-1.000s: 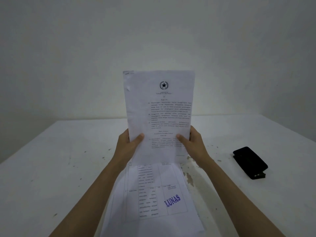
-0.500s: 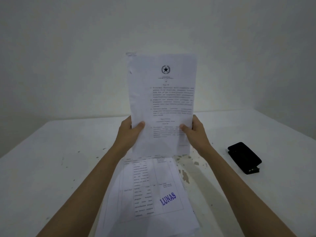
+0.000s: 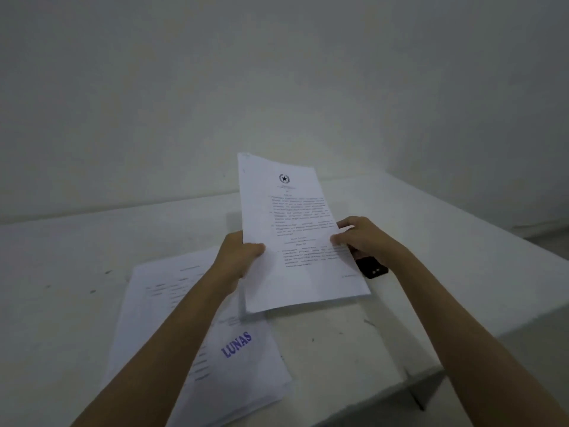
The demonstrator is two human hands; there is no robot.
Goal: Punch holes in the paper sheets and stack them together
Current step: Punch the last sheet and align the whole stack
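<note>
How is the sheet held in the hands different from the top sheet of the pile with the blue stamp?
The held sheet is lifted off the table, pinched by the left hand and the right hand; the stamped sheet lies flat on the pile. The held sheet carries a star emblem and text paragraphs; the stamped sheet shows table-like columns and a blue "LUNAS" stamp. Both are white printed pages.

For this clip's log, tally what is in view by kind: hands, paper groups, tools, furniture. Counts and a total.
Hands: 2, left hand and right hand, both gripping the held sheets
Paper groups: 2, the held sheets and the paper stack stamped LUNAS on the table
Tools: 1, black hole punch, mostly hidden
Furniture: 1, white table
Total: 6
</note>
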